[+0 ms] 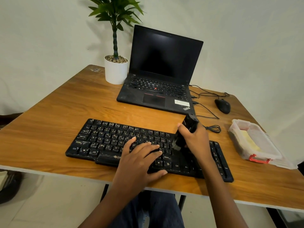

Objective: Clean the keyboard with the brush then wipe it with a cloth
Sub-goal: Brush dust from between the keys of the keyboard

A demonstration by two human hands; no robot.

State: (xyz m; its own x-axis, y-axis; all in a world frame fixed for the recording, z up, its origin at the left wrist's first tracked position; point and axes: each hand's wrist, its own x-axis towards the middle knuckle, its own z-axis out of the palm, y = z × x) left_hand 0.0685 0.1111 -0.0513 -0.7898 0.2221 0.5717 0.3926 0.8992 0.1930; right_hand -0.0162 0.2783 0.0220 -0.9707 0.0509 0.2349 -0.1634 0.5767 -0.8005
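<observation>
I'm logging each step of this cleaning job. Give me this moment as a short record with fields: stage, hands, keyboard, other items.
stage: brushing
left hand: lies flat on the keyboard, fingers straight
right hand: grips the brush, bristles down on the right-side keys
keyboard: black, dusty, near the front edge of the table
behind: open laptop, screen dark; potted plant
right: mouse; clear plastic box

You wear dark blue denim jeans [162,209], visible below the near edge of the table [57,104], with a paler worn patch on the left thigh. Your forearms, left hand [139,155] and right hand [195,137] are bare above the table.
</observation>
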